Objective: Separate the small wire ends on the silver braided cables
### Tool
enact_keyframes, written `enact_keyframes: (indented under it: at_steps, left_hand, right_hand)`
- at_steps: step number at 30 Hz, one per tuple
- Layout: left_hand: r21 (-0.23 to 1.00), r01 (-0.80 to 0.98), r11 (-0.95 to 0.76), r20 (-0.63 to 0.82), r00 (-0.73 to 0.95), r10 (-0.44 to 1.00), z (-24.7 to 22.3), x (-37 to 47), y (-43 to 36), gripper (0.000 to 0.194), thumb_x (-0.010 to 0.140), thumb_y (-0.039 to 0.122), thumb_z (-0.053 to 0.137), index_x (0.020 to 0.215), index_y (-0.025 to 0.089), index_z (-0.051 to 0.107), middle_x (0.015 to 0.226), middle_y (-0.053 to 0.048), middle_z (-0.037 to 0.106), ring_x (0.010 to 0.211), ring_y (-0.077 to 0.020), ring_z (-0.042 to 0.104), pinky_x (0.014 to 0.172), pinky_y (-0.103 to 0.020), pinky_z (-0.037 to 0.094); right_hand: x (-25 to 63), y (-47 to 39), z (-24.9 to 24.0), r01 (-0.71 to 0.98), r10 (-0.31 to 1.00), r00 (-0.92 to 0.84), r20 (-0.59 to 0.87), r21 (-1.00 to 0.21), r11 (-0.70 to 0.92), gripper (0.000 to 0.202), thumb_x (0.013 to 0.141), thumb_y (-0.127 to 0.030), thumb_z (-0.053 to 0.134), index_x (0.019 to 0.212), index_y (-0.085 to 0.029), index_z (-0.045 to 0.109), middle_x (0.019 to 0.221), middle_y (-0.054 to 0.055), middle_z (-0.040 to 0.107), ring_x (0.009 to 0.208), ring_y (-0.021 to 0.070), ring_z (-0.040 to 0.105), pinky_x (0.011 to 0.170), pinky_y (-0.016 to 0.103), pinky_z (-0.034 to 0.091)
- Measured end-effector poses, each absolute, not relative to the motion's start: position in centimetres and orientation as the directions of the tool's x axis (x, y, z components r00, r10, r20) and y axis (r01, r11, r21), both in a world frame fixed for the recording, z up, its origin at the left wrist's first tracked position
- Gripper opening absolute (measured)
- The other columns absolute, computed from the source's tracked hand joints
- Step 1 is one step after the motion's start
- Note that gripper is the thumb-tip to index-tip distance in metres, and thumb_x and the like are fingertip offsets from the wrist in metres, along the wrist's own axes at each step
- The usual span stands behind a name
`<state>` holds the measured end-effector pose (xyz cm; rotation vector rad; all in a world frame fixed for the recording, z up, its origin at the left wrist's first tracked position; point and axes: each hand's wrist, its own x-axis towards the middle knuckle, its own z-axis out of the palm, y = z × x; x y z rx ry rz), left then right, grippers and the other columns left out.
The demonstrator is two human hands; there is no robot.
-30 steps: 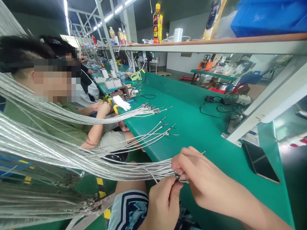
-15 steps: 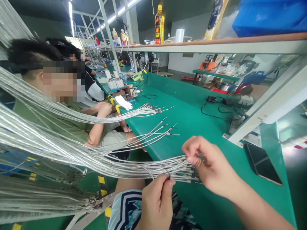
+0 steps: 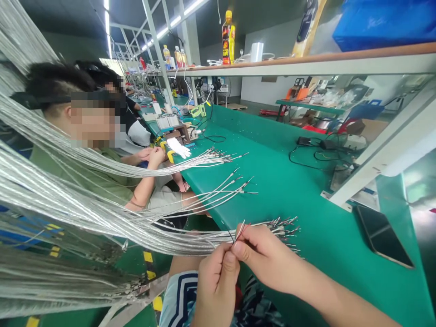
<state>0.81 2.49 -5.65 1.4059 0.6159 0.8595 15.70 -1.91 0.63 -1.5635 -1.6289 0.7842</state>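
My left hand (image 3: 218, 279) is closed in a pinch on a cable end in front of my lap. Thin dark, white and red wires (image 3: 241, 229) stick up from between the fingertips. My right hand (image 3: 269, 254) meets it there, thumb and forefinger pinched on the same wires. Behind both hands runs a thick bundle of silvery white cables (image 3: 184, 240) coming from the left. Its stripped ends (image 3: 284, 227), with dark and red wire tips, lie on the green table (image 3: 306, 204) beyond my right hand. My fingers hide where the wires leave the held cable.
Further cable ends (image 3: 221, 156) lie on the table ahead, a smaller group (image 3: 238, 184) nearer. A phone (image 3: 383, 236) rests at the right beside a white shelf post (image 3: 368, 163). Black adapters (image 3: 311, 143) and cords sit behind. A co-worker (image 3: 81, 168) sits at the left, near a white glove (image 3: 179, 147).
My right hand has moved left and down from the bundle's ends to my left hand's fingertips. White and red wires now show beside the dark one. The view has shifted slightly.
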Motion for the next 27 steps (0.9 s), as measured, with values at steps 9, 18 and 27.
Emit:
enact_keyframes:
  at_steps: [9, 18, 27]
  left_hand:
    - [0.985, 0.076, -0.157, 0.080, 0.602, 0.795, -5.0, -0.5, 2.4, 0.049, 0.106, 0.050, 0.040, 0.069, 0.019, 0.049, 0.060, 0.003, 0.040, 0.055, -0.0121, 0.038, 0.054, -0.026, 0.028]
    - [0.915, 0.065, -0.398, 0.302, 0.545, 0.782, -5.6, 0.0, 2.8, 0.045, 0.106, 0.045, 0.040, 0.073, 0.019, 0.057, 0.065, -0.001, 0.056, 0.059, -0.0144, 0.052, 0.057, -0.025, 0.037]
    - [0.984, 0.039, -0.171, 0.111, 0.618, 0.778, -4.3, 1.3, 2.9, 0.049, 0.104, 0.053, 0.041, 0.069, 0.020, 0.049, 0.061, 0.002, 0.041, 0.056, -0.0127, 0.039, 0.047, -0.023, 0.024]
  right_hand:
    - [16.0, -1.5, -0.1, 0.481, 0.976, -0.134, 0.169, -0.851, 0.213, 0.056, 0.106, -0.055, 0.038, 0.068, -0.019, 0.057, 0.065, -0.001, 0.055, 0.059, 0.0132, 0.048, 0.059, 0.027, 0.033]
    - [13.8, -1.8, -0.9, 0.298, 0.990, 0.111, 0.092, -0.953, 0.056, 0.061, 0.110, -0.053, 0.023, 0.065, -0.020, 0.049, 0.061, -0.001, 0.052, 0.058, 0.0134, 0.050, 0.057, 0.025, 0.040]
    - [15.6, -1.7, 0.5, 0.267, 0.927, 0.365, 0.087, -0.964, -0.015, 0.061, 0.103, -0.059, 0.041, 0.055, -0.022, 0.032, 0.055, -0.004, 0.031, 0.052, 0.0117, 0.028, 0.050, 0.028, 0.025]
